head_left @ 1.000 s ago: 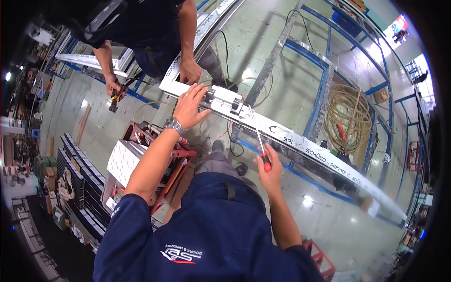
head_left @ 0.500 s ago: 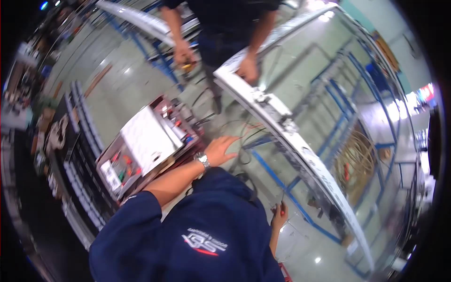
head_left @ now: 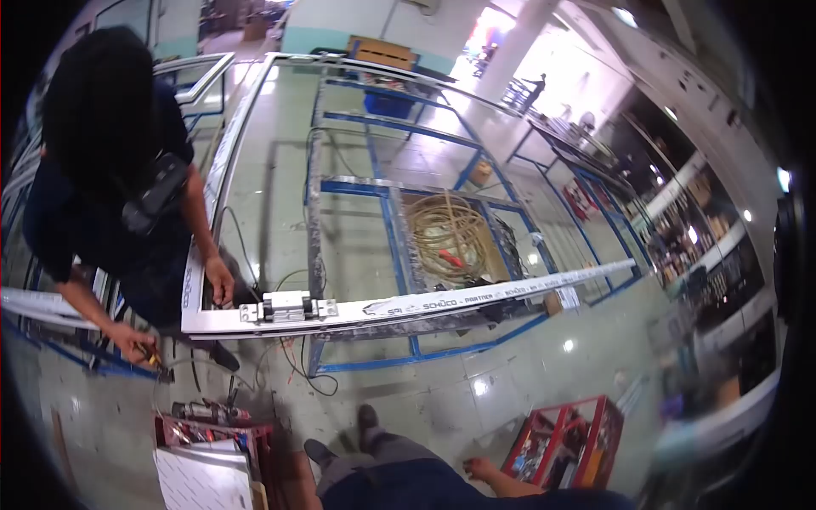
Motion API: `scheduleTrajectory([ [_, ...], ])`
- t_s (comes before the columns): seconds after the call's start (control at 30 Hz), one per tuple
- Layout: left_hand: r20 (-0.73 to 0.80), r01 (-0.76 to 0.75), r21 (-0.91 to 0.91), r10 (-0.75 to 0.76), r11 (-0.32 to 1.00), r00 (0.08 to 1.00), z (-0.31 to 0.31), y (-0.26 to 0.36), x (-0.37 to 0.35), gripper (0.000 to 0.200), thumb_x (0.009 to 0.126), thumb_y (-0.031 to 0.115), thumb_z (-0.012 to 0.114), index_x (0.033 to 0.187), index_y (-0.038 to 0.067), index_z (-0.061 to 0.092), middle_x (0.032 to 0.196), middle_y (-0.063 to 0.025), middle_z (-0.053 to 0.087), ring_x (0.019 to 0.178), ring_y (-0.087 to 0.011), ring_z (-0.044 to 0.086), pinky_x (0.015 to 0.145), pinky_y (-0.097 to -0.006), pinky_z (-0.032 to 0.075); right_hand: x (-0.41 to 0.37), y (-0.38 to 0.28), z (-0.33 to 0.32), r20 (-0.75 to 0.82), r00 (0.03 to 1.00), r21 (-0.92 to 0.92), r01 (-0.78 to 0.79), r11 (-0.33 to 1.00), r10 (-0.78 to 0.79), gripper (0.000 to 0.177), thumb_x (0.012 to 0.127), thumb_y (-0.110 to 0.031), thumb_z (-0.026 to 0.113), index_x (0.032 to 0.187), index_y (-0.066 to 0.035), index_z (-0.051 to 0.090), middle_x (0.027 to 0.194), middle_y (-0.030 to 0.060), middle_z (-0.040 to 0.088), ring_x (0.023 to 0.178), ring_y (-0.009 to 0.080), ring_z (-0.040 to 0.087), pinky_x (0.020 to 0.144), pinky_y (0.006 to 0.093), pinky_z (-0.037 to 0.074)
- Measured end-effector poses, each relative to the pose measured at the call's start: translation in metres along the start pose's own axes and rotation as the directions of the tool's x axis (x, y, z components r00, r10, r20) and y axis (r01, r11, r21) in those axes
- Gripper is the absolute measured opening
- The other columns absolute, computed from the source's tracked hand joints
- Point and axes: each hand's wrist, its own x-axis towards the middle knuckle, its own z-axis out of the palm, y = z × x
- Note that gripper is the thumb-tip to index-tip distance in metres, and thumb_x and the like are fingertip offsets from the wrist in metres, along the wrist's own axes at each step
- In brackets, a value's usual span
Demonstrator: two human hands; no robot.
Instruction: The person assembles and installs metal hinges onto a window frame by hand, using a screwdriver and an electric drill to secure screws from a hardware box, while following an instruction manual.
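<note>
At the bottom edge, my right hand (head_left: 483, 469) is low beside my body, left of a red toolbox (head_left: 565, 446), its fingers curled; what it holds is too small to make out. A blurred strip of my left arm (head_left: 304, 483) shows beside the open case of tools and papers (head_left: 204, 476), and its fingers cannot be made out. In front of me a white profile frame (head_left: 459, 299) rests on a blue metal stand (head_left: 399, 364). Metal hardware (head_left: 287, 307) sits on it near its left corner.
A co-worker (head_left: 110, 187) in dark clothes is at the left, one hand at the frame corner, the other holding a yellow-and-black tool (head_left: 153, 357). A coiled hose (head_left: 446, 234) lies within the stand. Cables (head_left: 297, 374) trail on the floor below the frame.
My view has swung up and to the right, showing more of the frame and room. My left hand, earlier spread with a watch on its wrist, has dropped toward the bottom edge.
</note>
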Motion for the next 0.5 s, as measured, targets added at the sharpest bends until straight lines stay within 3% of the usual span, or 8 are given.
scheduleTrajectory([
  [0.07,0.044,-0.001,-0.017,0.001,1.0,0.999,0.01,0.008,0.006,0.041,0.101,0.029,0.055,0.128,-0.002,0.054,0.119,-0.0226,0.061,0.107,-0.0346,0.061,0.091,-0.0469,0.05,-0.021,-0.073,0.018,0.002,0.986,-0.046,0.168,0.985,-0.168,0.038,0.09,-0.028,0.069,0.123,-0.01,0.069,0.091,0.0102,0.073,0.07,0.0178,0.069,0.068,0.0333,0.057],
  [0.1,0.065,0.003,-0.03,-0.001,1.0,0.998,0.014,0.009,0.006,0.042,0.101,0.029,0.054,0.129,-0.002,0.053,0.12,-0.0226,0.06,0.108,-0.035,0.06,0.091,-0.0477,0.049,-0.045,-0.12,0.021,0.059,0.97,-0.133,0.241,0.961,-0.235,0.04,0.092,-0.026,0.071,0.127,-0.007,0.066,0.093,0.0092,0.07,0.072,0.017,0.067,0.068,0.0322,0.056],
  [0.2,0.123,0.022,-0.098,-0.009,0.995,0.992,0.028,0.017,0.005,0.044,0.102,0.03,0.051,0.132,-0.002,0.049,0.125,-0.0225,0.057,0.112,-0.036,0.058,0.093,-0.0502,0.048,-0.058,-0.178,0.025,0.227,0.867,-0.24,0.491,0.837,-0.443,0.038,0.094,-0.026,0.069,0.127,-0.008,0.066,0.096,0.0082,0.069,0.076,0.0164,0.068,0.073,0.0308,0.055],
  [0.3,0.173,0.071,-0.223,-0.032,0.972,0.984,0.042,0.027,0.003,0.046,0.102,0.03,0.049,0.135,-0.003,0.046,0.129,-0.0225,0.054,0.116,-0.037,0.055,0.096,-0.0526,0.047,-0.039,-0.188,0.011,0.325,0.816,-0.077,0.526,0.847,-0.477,0.037,0.093,-0.025,0.066,0.125,-0.008,0.066,0.096,0.0073,0.069,0.075,0.015,0.067,0.072,0.0326,0.055],
  [0.4,0.206,0.184,-0.401,-0.107,0.898,0.973,0.062,0.033,-0.007,0.049,0.103,0.031,0.047,0.138,-0.003,0.043,0.133,-0.0224,0.051,0.119,-0.0381,0.053,0.098,-0.0551,0.046,-0.028,-0.17,-0.023,0.226,0.843,-0.144,0.524,0.84,-0.488,0.035,0.093,-0.023,0.066,0.125,-0.008,0.066,0.092,0.0062,0.067,0.073,0.0147,0.066,0.072,0.0318,0.056],
  [0.5,0.211,0.313,-0.593,-0.231,0.742,0.95,0.079,0.031,-0.018,0.051,0.104,0.032,0.044,0.141,-0.003,0.039,0.138,-0.0224,0.048,0.123,-0.0391,0.05,0.1,-0.0575,0.044,-0.005,-0.116,-0.064,0.176,0.894,-0.127,0.436,0.891,-0.412,0.038,0.092,-0.023,0.067,0.126,-0.008,0.065,0.096,0.0073,0.069,0.072,0.0158,0.068,0.07,0.031,0.056],
])
